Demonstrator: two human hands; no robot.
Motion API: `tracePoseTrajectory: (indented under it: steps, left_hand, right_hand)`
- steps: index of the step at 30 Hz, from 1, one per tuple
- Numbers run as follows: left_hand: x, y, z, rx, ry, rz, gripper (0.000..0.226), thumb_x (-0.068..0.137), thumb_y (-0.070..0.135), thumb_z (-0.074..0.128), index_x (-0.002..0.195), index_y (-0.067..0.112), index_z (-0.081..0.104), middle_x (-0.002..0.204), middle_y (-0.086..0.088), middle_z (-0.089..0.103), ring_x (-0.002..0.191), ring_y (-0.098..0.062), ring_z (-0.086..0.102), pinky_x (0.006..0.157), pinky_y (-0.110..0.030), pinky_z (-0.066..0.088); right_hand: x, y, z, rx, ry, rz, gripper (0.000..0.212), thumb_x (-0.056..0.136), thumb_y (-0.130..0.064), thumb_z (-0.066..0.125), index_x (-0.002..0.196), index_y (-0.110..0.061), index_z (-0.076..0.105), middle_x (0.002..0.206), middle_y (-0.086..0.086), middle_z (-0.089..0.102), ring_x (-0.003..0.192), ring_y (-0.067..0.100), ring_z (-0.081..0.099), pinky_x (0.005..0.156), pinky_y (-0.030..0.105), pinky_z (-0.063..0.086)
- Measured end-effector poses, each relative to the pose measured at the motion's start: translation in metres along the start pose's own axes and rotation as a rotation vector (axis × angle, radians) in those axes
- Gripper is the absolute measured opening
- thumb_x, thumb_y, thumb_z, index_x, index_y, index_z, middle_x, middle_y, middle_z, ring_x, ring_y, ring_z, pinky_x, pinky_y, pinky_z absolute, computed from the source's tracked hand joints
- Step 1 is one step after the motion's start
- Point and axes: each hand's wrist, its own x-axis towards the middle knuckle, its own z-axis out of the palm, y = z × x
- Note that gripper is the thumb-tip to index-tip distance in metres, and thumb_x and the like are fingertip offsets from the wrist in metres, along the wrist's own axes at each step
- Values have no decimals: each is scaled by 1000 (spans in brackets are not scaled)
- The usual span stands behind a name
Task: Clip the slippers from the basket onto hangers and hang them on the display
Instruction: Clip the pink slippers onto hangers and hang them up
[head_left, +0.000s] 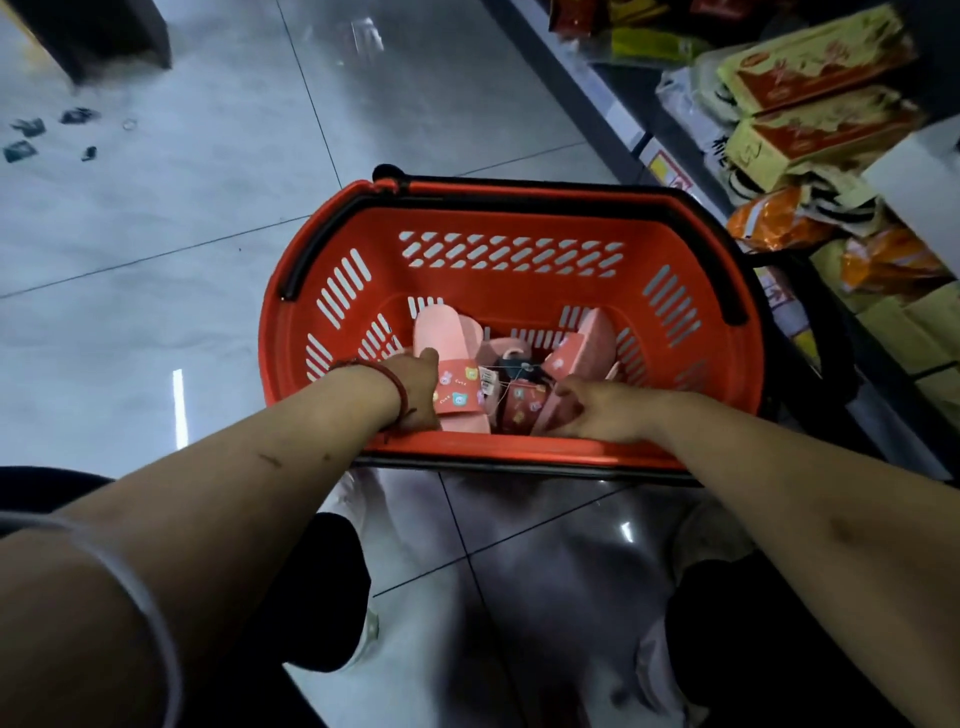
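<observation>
Red plastic basket (493, 283): it stands on the grey tiled floor (156, 234) just in front of your knees, black handles folded down to its rim so that both arms reach in freely.
Left hand (415, 387): at the near left corner of the basket, it clasps the pink slipper with a cartoon-print strap (447, 338). Your thumb lies on the sole just behind the strap, probably so you can lift it flat.
Right hand (597, 410): by the near edge of the basket, right of centre, your fingers curl round the side of the second pink slipper (587, 343), which leans tilted toward the far right corner.
Loose slippers and paper tags (488, 376): heaped in the middle of the basket bottom, between your two hands. A small dark piece lies among them, and you cannot tell what it is.
Hangers: none clearly in view.
Stage: judging by this, you are picking out a pair; nothing is clipped yet.
Shelf of packaged goods (810, 78): along the basket's right side.
</observation>
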Motion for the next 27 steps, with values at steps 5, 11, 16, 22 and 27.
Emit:
tracePoseTrajectory:
  steps: [5, 11, 16, 22, 27]
  left_hand:
    - [-1, 9, -2, -32, -251, -3, 116, 74, 42, 84, 158, 19, 8, 160, -9, 29, 138, -31, 44, 107, -40, 45]
    - [-6, 20, 12, 115, -332, 0, 118, 64, 61, 84, 156, 14, 25, 157, -8, 36, 136, -31, 46, 96, -34, 49]
    - [5, 6, 57, 63, -157, 54, 92, 73, 52, 81, 142, 7, 39, 137, -14, 55, 119, -31, 57, 98, -37, 49]
    - [11, -11, 84, -29, 1, 112, 71, 80, 37, 79, 132, 7, 40, 128, -19, 57, 115, -35, 57, 91, -36, 46]
    - [12, -2, 87, -72, 74, 86, 62, 85, 29, 73, 131, 5, 40, 125, -20, 55, 114, -36, 56, 89, -37, 48]
  right_hand:
    - [-8, 13, -1, -60, -123, -6, 71, 92, -47, 66, 153, -25, 36, 157, 2, 39, 143, 21, 38, 114, 24, 28]
    - [-14, 15, 11, -213, -265, -8, 75, 86, -48, 70, 151, -26, 39, 152, -1, 46, 136, 21, 46, 113, 29, 36]
    - [-7, 24, 18, -210, -237, -18, 85, 68, -62, 80, 141, -29, 50, 140, -6, 54, 126, 19, 52, 111, 34, 41]
    - [11, 31, 20, -110, -77, -65, 58, 67, -45, 89, 116, -26, 64, 107, -10, 70, 96, 12, 64, 91, 24, 50]
    - [39, 59, 18, -355, -35, 3, 63, 67, -24, 89, 125, -18, 64, 120, 6, 70, 104, 25, 66, 88, 30, 54]
